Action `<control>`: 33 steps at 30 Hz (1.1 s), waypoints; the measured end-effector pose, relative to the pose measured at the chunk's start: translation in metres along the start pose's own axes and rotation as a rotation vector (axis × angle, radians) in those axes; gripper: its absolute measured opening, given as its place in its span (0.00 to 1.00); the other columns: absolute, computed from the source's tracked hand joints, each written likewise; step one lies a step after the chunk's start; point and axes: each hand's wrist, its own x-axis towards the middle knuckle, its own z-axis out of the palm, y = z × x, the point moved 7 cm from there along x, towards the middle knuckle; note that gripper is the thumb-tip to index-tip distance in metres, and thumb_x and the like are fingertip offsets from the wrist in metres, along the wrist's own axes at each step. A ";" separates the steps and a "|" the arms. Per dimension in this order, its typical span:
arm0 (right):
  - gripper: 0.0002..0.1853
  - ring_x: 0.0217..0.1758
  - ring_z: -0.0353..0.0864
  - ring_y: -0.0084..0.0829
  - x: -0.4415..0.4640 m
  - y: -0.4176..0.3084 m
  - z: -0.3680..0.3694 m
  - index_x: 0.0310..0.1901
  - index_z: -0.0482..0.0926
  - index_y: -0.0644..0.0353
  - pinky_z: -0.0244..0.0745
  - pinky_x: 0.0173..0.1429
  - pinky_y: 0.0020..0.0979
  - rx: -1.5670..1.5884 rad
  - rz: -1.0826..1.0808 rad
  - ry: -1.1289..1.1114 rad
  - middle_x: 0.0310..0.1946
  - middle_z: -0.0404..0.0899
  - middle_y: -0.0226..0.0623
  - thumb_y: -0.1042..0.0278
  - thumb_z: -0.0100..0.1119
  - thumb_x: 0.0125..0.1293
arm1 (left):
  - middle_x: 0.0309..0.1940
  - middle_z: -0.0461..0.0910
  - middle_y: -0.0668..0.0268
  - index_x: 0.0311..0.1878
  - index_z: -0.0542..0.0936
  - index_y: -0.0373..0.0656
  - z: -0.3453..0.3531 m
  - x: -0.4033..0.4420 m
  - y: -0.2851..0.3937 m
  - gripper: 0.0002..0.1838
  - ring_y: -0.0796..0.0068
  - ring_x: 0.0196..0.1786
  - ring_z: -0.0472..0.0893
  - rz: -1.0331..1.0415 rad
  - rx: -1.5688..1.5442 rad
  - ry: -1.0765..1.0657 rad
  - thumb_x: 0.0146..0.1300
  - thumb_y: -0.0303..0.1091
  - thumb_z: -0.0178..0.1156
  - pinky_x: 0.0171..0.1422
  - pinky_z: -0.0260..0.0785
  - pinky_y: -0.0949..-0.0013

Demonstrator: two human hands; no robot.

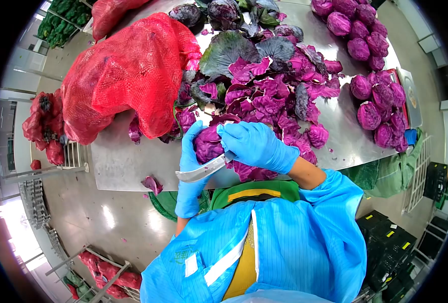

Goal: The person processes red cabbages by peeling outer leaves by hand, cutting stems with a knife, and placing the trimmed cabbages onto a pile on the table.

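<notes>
Purple cabbage point(207, 145), knife point(205, 169) in right hand point(258, 146)

Blue gloves point(258, 147), pinstriped blue coat point(304, 237), mustard top point(241, 270).

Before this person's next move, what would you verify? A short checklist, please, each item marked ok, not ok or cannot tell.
1. Left hand supporting the red cabbage: ok.
2. Right hand gripping the curved knife: ok.
3. Hands covered: ok, both in blue gloves.
4. Blade clear of the left wrist: cannot tell; they overlap in view.
5. Red mesh sack away from the blade: ok, it lies beyond.
6. Table around the cabbage free of loose leaves: not ok, they are heaped nearby.
</notes>
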 end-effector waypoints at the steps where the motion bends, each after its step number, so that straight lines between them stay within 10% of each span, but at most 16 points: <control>1: 0.28 0.43 0.80 0.33 0.002 0.001 0.000 0.53 0.76 0.62 0.75 0.36 0.32 0.014 0.032 -0.013 0.47 0.77 0.37 0.64 0.69 0.49 | 0.63 0.67 0.59 0.71 0.60 0.40 -0.001 0.003 -0.008 0.52 0.67 0.64 0.71 -0.041 -0.025 -0.058 0.41 0.27 0.79 0.70 0.66 0.64; 4: 0.17 0.36 0.79 0.33 0.011 0.006 0.005 0.43 0.77 0.59 0.73 0.32 0.31 -0.072 0.102 -0.034 0.36 0.75 0.35 0.63 0.66 0.54 | 0.60 0.71 0.59 0.67 0.66 0.40 -0.001 0.000 -0.014 0.42 0.70 0.60 0.74 -0.373 -0.127 -0.105 0.45 0.25 0.73 0.64 0.71 0.67; 11: 0.10 0.27 0.74 0.30 0.018 0.021 0.016 0.29 0.71 0.54 0.67 0.22 0.32 -0.437 0.134 -0.087 0.25 0.66 0.33 0.61 0.62 0.58 | 0.52 0.77 0.59 0.64 0.68 0.40 -0.010 -0.001 -0.021 0.40 0.70 0.54 0.79 -0.389 -0.106 -0.016 0.44 0.25 0.71 0.58 0.75 0.67; 14: 0.16 0.34 0.80 0.35 0.012 0.052 0.006 0.42 0.79 0.59 0.76 0.32 0.35 0.215 0.340 0.114 0.32 0.74 0.38 0.59 0.67 0.57 | 0.56 0.74 0.57 0.66 0.67 0.39 -0.010 -0.004 -0.014 0.44 0.68 0.56 0.77 -0.300 -0.183 -0.001 0.40 0.26 0.73 0.60 0.73 0.65; 20: 0.24 0.44 0.81 0.33 0.003 0.043 0.035 0.53 0.79 0.57 0.76 0.48 0.32 0.846 0.439 -0.191 0.40 0.79 0.35 0.60 0.73 0.56 | 0.56 0.75 0.58 0.69 0.65 0.40 -0.008 -0.001 -0.011 0.47 0.67 0.57 0.77 -0.240 -0.115 -0.013 0.39 0.25 0.72 0.62 0.72 0.65; 27: 0.15 0.35 0.81 0.32 0.004 0.015 0.023 0.47 0.79 0.58 0.75 0.33 0.33 0.009 0.125 -0.187 0.35 0.77 0.34 0.63 0.65 0.59 | 0.64 0.71 0.60 0.72 0.61 0.41 -0.005 0.000 0.003 0.53 0.68 0.63 0.73 -0.060 0.150 -0.028 0.38 0.21 0.73 0.67 0.69 0.63; 33: 0.14 0.33 0.78 0.32 -0.001 0.022 0.013 0.43 0.77 0.59 0.74 0.30 0.33 -0.119 0.164 -0.026 0.31 0.74 0.34 0.61 0.65 0.59 | 0.65 0.70 0.55 0.75 0.57 0.42 -0.003 -0.004 0.012 0.58 0.63 0.64 0.73 0.059 0.218 -0.024 0.37 0.32 0.77 0.68 0.68 0.60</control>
